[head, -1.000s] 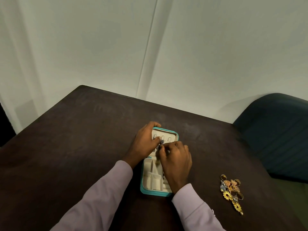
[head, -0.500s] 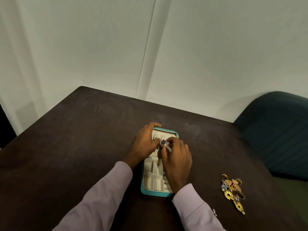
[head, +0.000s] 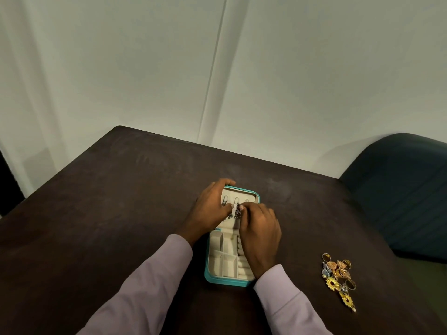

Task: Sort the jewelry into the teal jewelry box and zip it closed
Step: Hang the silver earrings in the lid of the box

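The teal jewelry box [head: 208,278] lies open in the middle of the dark table, cream compartments toward me and the lid flat at the far end. Two dark silver dangling earrings hang on the lid's hooks, one [head: 225,204] at the left and one [head: 237,212] in the middle. My left hand [head: 210,209] rests on the lid's left edge and holds it down. My right hand [head: 259,232] lies over the box's right side, its fingertips pinched on the middle earring. A pile of gold and silver jewelry [head: 338,276] sits on the table to the right.
The dark table [head: 108,213] stretches to a white wall behind. A dark teal chair [head: 399,189] stands at the right, beyond the table's edge.
My right fingers have shifted slightly on the lid, working the middle earring at its hook. The left earring now shows hanging free. My left hand stays on the lid.
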Demonstrator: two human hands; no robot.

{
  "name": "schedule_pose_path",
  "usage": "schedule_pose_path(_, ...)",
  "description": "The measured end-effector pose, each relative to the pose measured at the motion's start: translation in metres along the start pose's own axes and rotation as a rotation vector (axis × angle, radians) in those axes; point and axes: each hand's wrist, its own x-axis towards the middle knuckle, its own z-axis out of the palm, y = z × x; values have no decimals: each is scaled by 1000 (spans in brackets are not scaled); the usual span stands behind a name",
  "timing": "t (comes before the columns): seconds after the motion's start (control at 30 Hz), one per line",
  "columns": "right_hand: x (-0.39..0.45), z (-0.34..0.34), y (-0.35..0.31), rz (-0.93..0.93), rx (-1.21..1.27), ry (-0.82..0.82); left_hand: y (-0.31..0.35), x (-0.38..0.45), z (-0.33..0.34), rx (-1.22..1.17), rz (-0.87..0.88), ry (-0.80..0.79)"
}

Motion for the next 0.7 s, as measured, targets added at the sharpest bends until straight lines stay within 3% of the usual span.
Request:
schedule_pose_path(0.3, -6, -5, 5, 61, 39, -2, 4, -1, -2, -94, -28, 20)
schedule_pose_path(0.7, 0, -4, 5, -49, -60, -4, 2, -1, -1, -122, -33, -17)
